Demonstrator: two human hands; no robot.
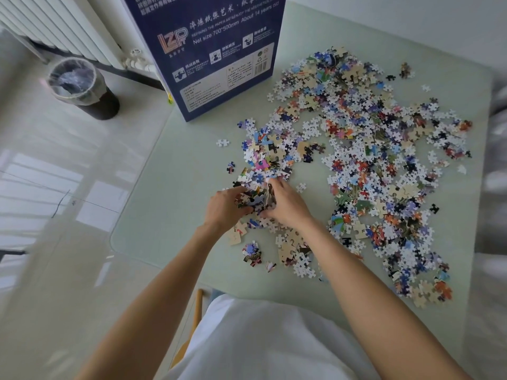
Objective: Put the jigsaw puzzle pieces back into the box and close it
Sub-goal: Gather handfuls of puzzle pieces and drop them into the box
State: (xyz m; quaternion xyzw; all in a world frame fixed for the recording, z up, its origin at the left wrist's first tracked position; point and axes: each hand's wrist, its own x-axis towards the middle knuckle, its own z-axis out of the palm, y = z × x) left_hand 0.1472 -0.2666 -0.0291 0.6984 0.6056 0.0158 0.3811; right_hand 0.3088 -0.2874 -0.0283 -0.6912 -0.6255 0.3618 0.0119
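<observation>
On the pale green table [170,165], near the frame's centre: two bare hands meeting over a clump of jigsaw pieces [253,198]. Left hand [225,208], at 9 o'clock of the clump, fingers curled around its near-left edge. Right hand [286,205], at 3 o'clock of the clump, fingers bent over it, thumb against the pieces at the lower side. Both hands cup the clump between them, close together but not clasped; whether the clump is lifted off the surface cannot be told.

Main scatter of pieces [378,160]: loose, mixed face-up and white-backed, spread from 1 o'clock to 5 o'clock of the hands, reaching toward the table's right edge. A smaller group of pieces [290,250] lies at 6 o'clock, beside the right forearm.

Box [219,56]: dark blue, printed, standing upright at 12 o'clock of the hands, its top out of view, apart from the pieces.

Bin [82,86]: dark, plastic-lined, on the floor at 10 o'clock, below a white radiator [55,23].
</observation>
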